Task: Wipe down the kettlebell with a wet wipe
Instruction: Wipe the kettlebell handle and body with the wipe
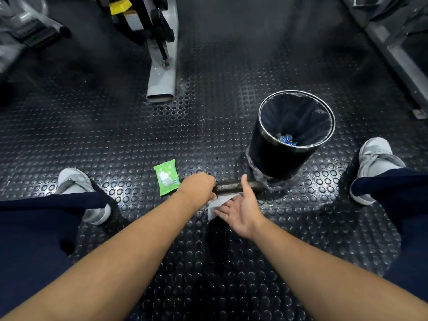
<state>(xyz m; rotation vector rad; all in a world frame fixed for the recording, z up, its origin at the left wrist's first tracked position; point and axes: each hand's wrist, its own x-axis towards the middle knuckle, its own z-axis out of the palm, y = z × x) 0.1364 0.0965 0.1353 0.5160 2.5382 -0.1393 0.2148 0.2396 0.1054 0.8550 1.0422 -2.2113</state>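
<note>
The dark kettlebell sits on the studded rubber floor between my feet; only its handle (231,184) shows clearly, the body is lost against the dark floor under my hands. My left hand (199,185) is closed around the handle's left end. My right hand (240,209) is palm up just below the handle, thumb raised against the bar, fingers pressing a white wet wipe (218,205) to the kettlebell. The green wet wipe pack (166,177) lies on the floor just left of my left hand.
A black waste bin (289,137) with a liner and a few wrappers inside stands right behind the kettlebell. My grey shoes (76,181) (375,156) flank the spot. A grey machine leg (162,75) stands farther back, and a frame rail (398,56) runs along the right.
</note>
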